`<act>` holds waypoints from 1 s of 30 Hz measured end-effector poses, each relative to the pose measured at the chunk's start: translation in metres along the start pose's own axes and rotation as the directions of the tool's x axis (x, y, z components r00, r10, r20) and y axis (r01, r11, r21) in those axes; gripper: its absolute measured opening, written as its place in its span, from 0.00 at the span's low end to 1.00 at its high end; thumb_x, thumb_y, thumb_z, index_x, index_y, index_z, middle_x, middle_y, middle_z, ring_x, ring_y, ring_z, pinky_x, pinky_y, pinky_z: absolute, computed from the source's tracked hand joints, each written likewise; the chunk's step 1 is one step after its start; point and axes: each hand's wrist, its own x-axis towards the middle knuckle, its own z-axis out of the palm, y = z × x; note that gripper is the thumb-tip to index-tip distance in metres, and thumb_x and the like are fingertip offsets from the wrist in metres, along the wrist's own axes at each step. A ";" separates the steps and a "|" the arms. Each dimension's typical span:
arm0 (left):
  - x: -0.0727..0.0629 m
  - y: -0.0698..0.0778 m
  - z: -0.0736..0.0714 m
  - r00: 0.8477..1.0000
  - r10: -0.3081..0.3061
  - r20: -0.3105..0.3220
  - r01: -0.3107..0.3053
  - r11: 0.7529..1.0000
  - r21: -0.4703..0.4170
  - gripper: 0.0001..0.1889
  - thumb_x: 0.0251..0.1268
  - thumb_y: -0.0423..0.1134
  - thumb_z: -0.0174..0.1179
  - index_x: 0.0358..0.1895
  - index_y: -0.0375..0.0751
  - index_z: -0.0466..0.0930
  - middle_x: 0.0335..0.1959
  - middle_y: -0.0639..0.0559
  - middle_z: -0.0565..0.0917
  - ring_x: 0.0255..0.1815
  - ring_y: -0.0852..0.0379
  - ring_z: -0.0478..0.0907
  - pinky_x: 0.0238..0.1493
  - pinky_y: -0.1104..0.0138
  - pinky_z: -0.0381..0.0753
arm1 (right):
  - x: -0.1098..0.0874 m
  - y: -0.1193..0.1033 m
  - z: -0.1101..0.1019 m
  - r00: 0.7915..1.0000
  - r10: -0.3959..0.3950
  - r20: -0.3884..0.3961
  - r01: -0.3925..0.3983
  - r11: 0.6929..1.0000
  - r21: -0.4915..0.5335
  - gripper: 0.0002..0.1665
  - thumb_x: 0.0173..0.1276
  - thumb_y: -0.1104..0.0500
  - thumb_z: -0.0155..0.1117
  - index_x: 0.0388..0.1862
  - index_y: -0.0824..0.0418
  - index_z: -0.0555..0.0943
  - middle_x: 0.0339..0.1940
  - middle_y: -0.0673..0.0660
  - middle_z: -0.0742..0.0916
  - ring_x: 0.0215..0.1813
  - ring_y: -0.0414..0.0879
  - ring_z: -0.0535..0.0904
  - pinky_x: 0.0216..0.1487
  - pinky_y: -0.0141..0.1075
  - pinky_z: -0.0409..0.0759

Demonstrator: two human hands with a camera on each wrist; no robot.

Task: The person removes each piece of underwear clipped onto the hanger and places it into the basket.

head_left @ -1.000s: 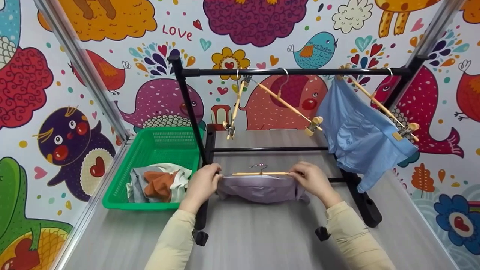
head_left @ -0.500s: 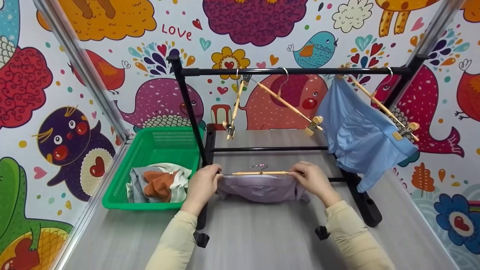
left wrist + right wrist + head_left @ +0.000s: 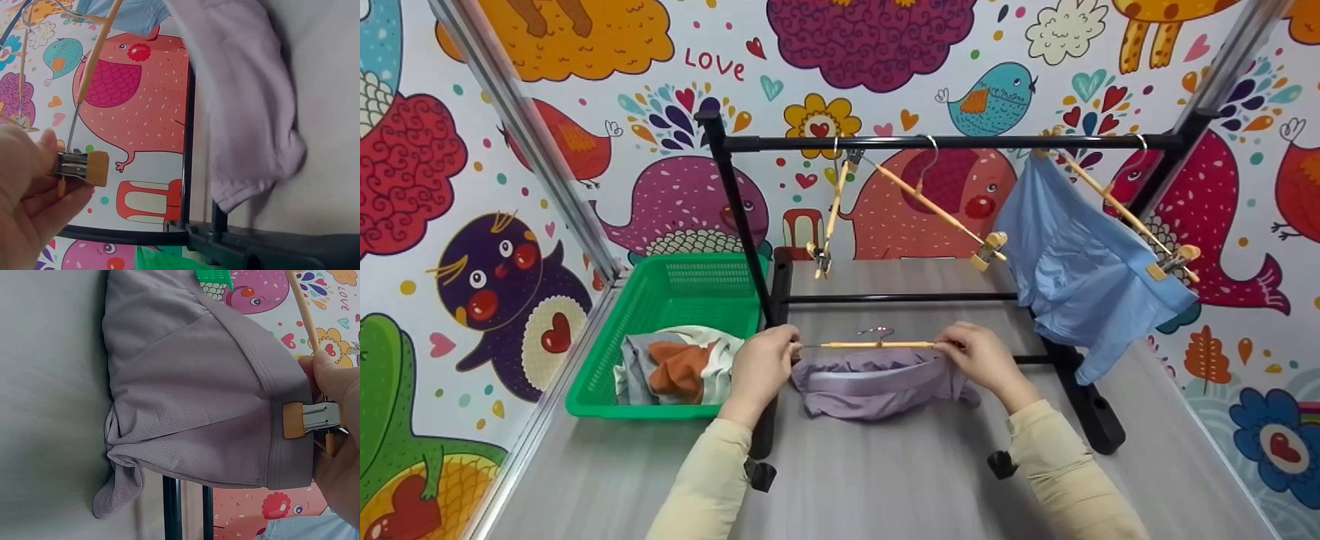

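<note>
Lilac shorts (image 3: 877, 394) — clipped beside right hand (image 3: 986, 360), apart from left hand (image 3: 34, 197)

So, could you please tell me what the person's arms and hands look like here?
The person wears a pale cream fabric left sleeve and a matching pale cream fabric right sleeve; both look slightly puffy and creased, with no visible markings, and end near the wrists. The bare left hand and bare right hand show no gloves.
</note>
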 end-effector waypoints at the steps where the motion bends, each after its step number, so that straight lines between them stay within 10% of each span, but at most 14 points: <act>1: 0.000 0.000 0.000 1.000 0.001 -0.003 -0.001 1.000 -0.006 0.04 0.60 0.30 0.68 0.34 0.40 0.81 0.28 0.50 0.84 0.29 0.50 0.82 0.30 0.56 0.81 | 0.000 0.000 0.000 1.000 0.005 0.004 -0.005 1.000 0.003 0.05 0.66 0.59 0.69 0.32 0.60 0.86 0.31 0.50 0.85 0.32 0.42 0.79 0.34 0.40 0.78; 30: 0.001 -0.005 -0.004 0.989 -0.020 0.146 0.021 1.000 -0.006 0.12 0.63 0.32 0.66 0.48 0.33 0.81 0.35 0.43 0.83 0.36 0.45 0.82 0.39 0.53 0.81 | 0.001 -0.006 0.000 0.999 0.038 0.021 -0.037 0.999 -0.019 0.03 0.66 0.60 0.69 0.31 0.56 0.85 0.31 0.47 0.84 0.32 0.40 0.78 0.35 0.41 0.78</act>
